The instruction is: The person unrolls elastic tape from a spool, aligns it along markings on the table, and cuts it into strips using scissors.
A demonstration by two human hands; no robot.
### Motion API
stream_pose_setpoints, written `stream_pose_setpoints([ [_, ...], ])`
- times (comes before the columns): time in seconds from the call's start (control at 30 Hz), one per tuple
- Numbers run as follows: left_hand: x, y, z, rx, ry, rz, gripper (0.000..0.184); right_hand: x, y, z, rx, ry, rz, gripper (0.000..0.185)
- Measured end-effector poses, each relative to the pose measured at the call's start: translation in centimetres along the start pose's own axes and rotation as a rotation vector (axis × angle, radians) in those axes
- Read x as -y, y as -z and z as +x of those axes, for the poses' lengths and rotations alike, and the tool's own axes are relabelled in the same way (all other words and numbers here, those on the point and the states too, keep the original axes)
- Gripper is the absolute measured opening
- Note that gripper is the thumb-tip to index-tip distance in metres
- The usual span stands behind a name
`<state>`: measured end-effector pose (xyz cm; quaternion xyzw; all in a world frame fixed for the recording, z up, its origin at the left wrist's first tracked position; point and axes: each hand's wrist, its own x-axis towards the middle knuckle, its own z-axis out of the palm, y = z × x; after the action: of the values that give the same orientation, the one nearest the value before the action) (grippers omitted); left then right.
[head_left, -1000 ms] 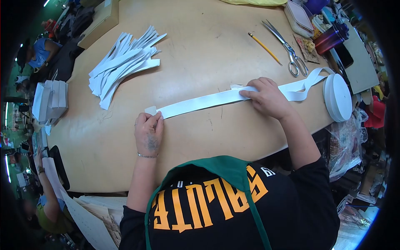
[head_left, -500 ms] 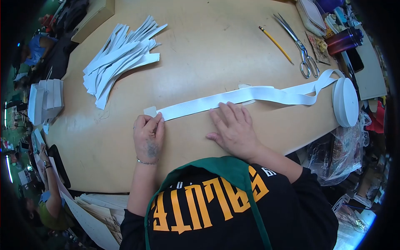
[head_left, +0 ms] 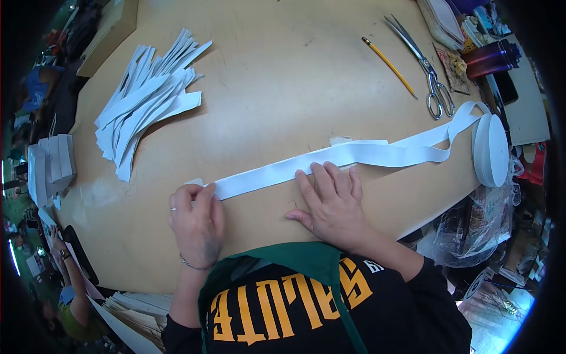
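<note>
A white band (head_left: 259,178) is laid across the bench (head_left: 265,100), its edge apparently steadied flat by the open, spread right hand (head_left: 336,206); at its end the left hand (head_left: 197,224) is set apart, its grip impossible to tell.

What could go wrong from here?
The white roll sits by the right edge of the table; a knock might send it off. The white band loops loosely near the roll, so it could twist. The right hand has only its fingertips at the band's near edge, so the band may slip out of line.
</note>
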<state>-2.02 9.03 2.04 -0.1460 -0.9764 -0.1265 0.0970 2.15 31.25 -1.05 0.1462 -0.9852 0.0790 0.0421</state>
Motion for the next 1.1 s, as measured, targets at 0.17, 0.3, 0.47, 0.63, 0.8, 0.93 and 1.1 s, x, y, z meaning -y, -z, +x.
stream_pose_setpoints([
  [0.17, -3.3, -3.5, 1.5, 0.016, -0.483, -0.3, 0.027, -0.1, 0.3, 0.3, -0.007, -0.006, 0.005, 0.059],
  [0.3, -3.4, -5.7, 2.4, 0.138, -0.543, -0.332, 0.033, -0.4, 0.4, 0.3, 0.002, -0.004, 0.044, 0.058],
  [0.47, -3.9, -5.9, 2.6, 0.1, -0.498, -0.289, 0.038, -1.0, 0.9, 0.6, 0.089, 0.029, 0.074, 0.061],
  [0.63, -4.3, -5.4, 2.8, 0.135, -0.49, -0.265, 0.042, -7.6, 3.9, 1.5, -0.037, 0.009, 0.394, 0.045],
  [0.8, -4.5, -5.2, 2.7, 0.134, -0.487, -0.251, 0.042, -23.1, 5.6, 2.8, -0.307, -0.653, -0.015, 0.027],
  [0.93, -4.4, -5.1, 2.7, 0.155, -0.463, -0.269, 0.039, -28.4, 4.3, 2.9, -0.07, -0.741, -0.021, 0.031],
  [1.1, -4.3, -5.3, 2.6, 0.148, -0.452, -0.308, 0.037, -28.8, 6.7, 4.6, 0.209, -0.758, 0.03, 0.032],
])
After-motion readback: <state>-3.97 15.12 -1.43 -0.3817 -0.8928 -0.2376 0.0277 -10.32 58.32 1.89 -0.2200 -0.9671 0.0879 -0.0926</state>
